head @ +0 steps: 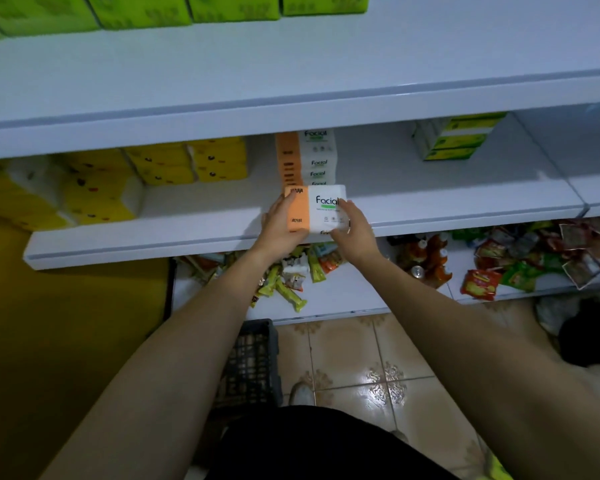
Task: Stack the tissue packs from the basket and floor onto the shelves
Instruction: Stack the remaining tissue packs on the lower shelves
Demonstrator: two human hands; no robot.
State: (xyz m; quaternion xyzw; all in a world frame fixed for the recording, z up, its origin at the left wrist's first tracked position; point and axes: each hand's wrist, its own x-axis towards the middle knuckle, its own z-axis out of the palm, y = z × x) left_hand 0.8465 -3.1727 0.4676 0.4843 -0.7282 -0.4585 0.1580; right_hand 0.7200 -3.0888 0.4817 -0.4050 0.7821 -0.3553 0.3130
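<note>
Two hands, one item in transit.

Item: tissue pack (321, 209), orange and white, lettered "Facial". It was held at the front lip of the middle shelf (136, 244), just in front of a stack of matching packs (307, 157). Whether its underside rested on the shelf could not be told.

Left hand (284, 223): fingers curled round the orange end of the pack, gripping it.

Right hand (352, 230): fingers wrapped over the white end, thumb on top, also gripping.

Also on this shelf: yellow packs (160, 164) well to the left and green-and-white packs (454, 136) to the right. Bare shelf lay on either side of the stack.

Below: snack packets (291, 282) loose on the lower shelf, and a dark basket (253, 362) on the tiled floor (361, 358).

Hazards noted, as judgement:
- The pack sat at the shelf's edge. Let go there, it would likely tip forward onto the snack packets or the floor.
- The stack rose close to the underside of the upper shelf. Forcing another pack on top would likely jam it or shove the column backward.
- The stack was narrow and tall, so a push from the incoming pack could topple it sideways onto the bare shelf.
- The wrapper looked soft and smooth. An uneven squeeze could let one end slip out.
</note>
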